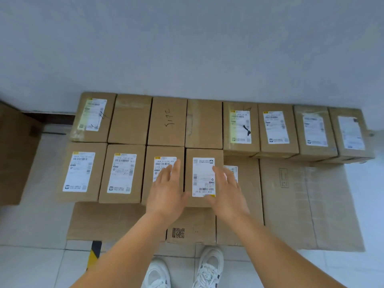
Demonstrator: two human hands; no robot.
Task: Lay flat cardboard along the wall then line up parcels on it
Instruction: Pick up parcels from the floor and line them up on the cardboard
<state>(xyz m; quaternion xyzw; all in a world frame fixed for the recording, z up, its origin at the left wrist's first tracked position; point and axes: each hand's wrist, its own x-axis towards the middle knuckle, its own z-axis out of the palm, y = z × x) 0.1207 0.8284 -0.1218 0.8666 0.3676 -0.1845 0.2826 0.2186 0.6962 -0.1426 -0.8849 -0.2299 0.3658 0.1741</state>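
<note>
Cardboard [301,204] flat along wall [187,48]: done. Parcels: back row of eight, front row of four; right stretch unfilled. Left hand [166,192], right hand [228,192], fingers straight, flank the fourth parcel [203,175], seemingly touching.

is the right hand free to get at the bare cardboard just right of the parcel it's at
Probably yes. The right hand is open and holds nothing, lying at the right edge of the front-row parcel. The flat cardboard beside it lies bare, with nothing standing between the hand and it.
</note>
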